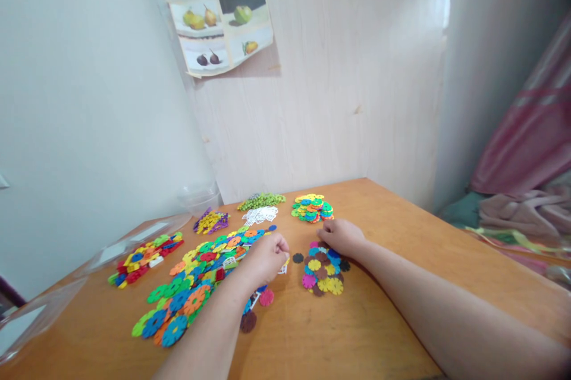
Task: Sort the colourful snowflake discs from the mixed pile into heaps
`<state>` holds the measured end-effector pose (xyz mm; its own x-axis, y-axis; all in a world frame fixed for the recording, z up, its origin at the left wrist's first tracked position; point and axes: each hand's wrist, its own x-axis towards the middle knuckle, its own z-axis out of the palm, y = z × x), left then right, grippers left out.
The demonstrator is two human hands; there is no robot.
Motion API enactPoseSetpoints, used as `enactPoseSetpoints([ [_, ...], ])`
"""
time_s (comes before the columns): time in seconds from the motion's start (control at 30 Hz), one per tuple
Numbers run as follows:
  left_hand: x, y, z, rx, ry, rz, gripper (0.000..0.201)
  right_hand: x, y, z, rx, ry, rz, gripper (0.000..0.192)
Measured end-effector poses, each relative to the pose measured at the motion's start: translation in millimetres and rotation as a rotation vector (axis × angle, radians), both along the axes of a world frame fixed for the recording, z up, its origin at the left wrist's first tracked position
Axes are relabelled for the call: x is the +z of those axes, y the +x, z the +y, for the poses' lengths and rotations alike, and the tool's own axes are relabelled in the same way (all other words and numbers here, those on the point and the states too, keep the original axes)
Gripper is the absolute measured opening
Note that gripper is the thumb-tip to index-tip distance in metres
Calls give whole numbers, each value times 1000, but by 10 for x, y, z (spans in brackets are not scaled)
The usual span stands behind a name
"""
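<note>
On a wooden worktop [401,237], the left hand [264,261] has its fingers pinched together on a small white piece [284,267] beside the long multicoloured disc pile [196,279], while the right hand [341,236] rests (fingers loosely curled) on a smaller disc cluster [322,273].

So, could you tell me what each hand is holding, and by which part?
The left hand pinches a small white piece by one end; most of it is hidden. The right hand holds nothing and rests on the small disc pile.
</note>
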<state>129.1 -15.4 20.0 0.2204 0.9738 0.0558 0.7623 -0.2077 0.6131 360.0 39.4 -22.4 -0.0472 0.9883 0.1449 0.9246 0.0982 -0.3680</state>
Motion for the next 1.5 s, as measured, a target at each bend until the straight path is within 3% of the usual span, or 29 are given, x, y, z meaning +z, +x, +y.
enactPoseSetpoints([
  [0.2, 36, 328, 2, -26, -29, -153, 29, 13, -5, -11, 9, -6, 2, 36],
  [0.5, 11, 196, 84, -54, 121, 270, 20, 26, -16, -26, -6, 4, 13, 37],
  [0.73, 20, 268, 7, -39, 138, 416, 15, 14, -17, -27, -8, 20, 12, 36],
  [1.03, 19, 300, 74, -15, 96, 421, 25, 26, -20, -33, -16, 21, 8, 35],
  [1.5, -14, 361, 96, 40, 52, 309, 16, 14, -13, -24, -5, 24, 18, 35],
])
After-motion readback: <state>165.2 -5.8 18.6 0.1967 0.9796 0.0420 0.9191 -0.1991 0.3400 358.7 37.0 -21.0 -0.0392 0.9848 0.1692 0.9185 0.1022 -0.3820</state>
